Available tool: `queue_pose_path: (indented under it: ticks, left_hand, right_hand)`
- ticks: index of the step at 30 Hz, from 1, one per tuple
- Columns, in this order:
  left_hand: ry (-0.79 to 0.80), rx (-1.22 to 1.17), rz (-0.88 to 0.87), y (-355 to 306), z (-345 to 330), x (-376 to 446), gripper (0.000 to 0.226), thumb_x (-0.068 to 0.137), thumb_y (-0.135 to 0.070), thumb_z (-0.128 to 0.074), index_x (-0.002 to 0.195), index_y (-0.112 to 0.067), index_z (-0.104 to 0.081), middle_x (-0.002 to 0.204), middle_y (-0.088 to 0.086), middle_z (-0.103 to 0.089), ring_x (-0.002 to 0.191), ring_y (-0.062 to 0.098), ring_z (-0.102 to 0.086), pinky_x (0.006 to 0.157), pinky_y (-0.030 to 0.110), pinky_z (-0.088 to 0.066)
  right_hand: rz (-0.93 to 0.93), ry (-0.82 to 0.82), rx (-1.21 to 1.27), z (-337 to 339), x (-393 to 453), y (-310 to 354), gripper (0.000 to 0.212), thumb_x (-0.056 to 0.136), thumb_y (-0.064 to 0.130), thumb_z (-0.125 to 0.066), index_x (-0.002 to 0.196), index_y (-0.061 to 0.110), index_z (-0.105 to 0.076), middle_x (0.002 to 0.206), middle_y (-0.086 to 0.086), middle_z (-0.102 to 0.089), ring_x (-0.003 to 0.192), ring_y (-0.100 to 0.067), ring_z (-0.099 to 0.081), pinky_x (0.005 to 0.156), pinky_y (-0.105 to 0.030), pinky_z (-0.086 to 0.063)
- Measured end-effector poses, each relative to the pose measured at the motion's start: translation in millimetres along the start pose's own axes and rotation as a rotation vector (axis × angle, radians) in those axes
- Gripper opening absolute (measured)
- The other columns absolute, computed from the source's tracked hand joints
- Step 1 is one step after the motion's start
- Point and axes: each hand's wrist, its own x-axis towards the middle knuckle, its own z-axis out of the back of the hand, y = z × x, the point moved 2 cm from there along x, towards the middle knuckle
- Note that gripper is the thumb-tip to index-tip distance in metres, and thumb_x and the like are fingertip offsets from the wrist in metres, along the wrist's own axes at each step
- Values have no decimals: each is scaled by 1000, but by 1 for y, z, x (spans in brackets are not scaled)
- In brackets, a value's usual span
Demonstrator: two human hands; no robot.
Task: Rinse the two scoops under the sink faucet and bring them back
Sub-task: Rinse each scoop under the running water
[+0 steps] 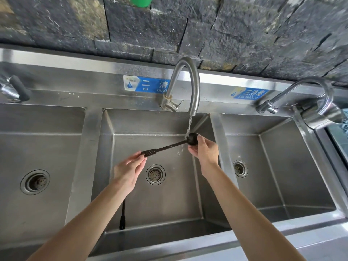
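The second scoop (122,213) lies in the sink (150,204) below the tap (185,81), but the left arm covers its bowl end, so only the handle shows. The right hand (204,149) hides part of the held scoop's bowl (192,138). Far left of the tap, another tap (11,89) is blurry and cut off by the edge. Above the tap, a green thing (140,1) is cut off at the top. Both arms run out at the bottom.

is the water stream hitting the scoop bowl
Touching. The head view shows the water stream from the faucet landing on the scoop bowl's left edge, beside the right hand.
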Motion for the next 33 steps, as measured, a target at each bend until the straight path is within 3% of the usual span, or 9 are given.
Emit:
queue_pose_path:
  ticks: [4, 8, 12, 17, 23, 27, 30, 33]
  left_hand:
    - [-25, -9, -22, 6, -8, 4, 21, 80, 14, -71, 99, 4, -73, 111, 17, -73, 97, 25, -73, 82, 27, -61]
    - [-44, -15, -47, 14, -17, 6, 21, 79, 13, -73, 97, 3, -74, 111, 16, -74, 93, 22, -75, 81, 25, -61]
    - [-41, -22, -52, 25, -26, 4, 19, 80, 12, -72, 95, 0, -74, 104, 14, -74, 77, 15, -77, 86, 26, -59]
    - [-54, -74, -55, 36, -41, 0, 21, 80, 13, -73, 99, 6, -72, 104, 9, -75, 75, 13, -77, 84, 27, -60]
    - [-37, -84, -51, 43, -59, -2, 26, 82, 12, -72, 107, 8, -69, 104, 10, -74, 85, 19, -74, 77, 22, -61]
    - [-13, -66, -50, 49, -68, -1, 26, 82, 11, -72, 108, 8, -69, 104, 17, -72, 88, 20, -74, 82, 24, -60]
    - [-1, -54, -47, 53, -74, -1, 29, 82, 9, -73, 110, 7, -70, 104, 19, -72, 92, 21, -73, 83, 25, -60]
    - [14, -18, -38, 58, -81, -1, 29, 81, 7, -75, 110, 6, -71, 99, 16, -72, 87, 19, -72, 82, 24, -61]
  right_hand:
    - [13, 61, -2, 6, 10, 4, 24, 96, 26, -59, 84, 31, -79, 84, -8, -83, 70, -17, -81, 89, -32, -63]
    - [16, 106, 23, 14, 17, 10, 20, 96, 25, -60, 88, 30, -79, 79, -5, -83, 72, -17, -81, 90, -31, -62]
    - [19, 117, 28, 23, 24, 16, 24, 95, 24, -62, 110, 16, -80, 88, -13, -82, 74, -20, -82, 87, -28, -63]
    - [57, 106, 22, 35, 29, 25, 22, 95, 25, -65, 81, 30, -81, 87, -17, -81, 74, -22, -82, 81, -28, -63]
    - [71, 109, 35, 48, 34, 39, 23, 93, 26, -66, 78, 25, -83, 81, -12, -82, 73, -22, -81, 68, -18, -63]
    - [108, 136, 30, 58, 36, 46, 27, 93, 25, -64, 74, 28, -84, 77, -11, -79, 73, -19, -81, 74, -21, -64]
    - [135, 153, 48, 67, 37, 51, 29, 94, 24, -63, 75, 32, -84, 73, -1, -79, 76, -22, -81, 73, -19, -63]
    - [156, 160, 73, 77, 38, 54, 27, 95, 22, -63, 79, 27, -84, 84, -13, -79, 84, -28, -80, 67, -16, -60]
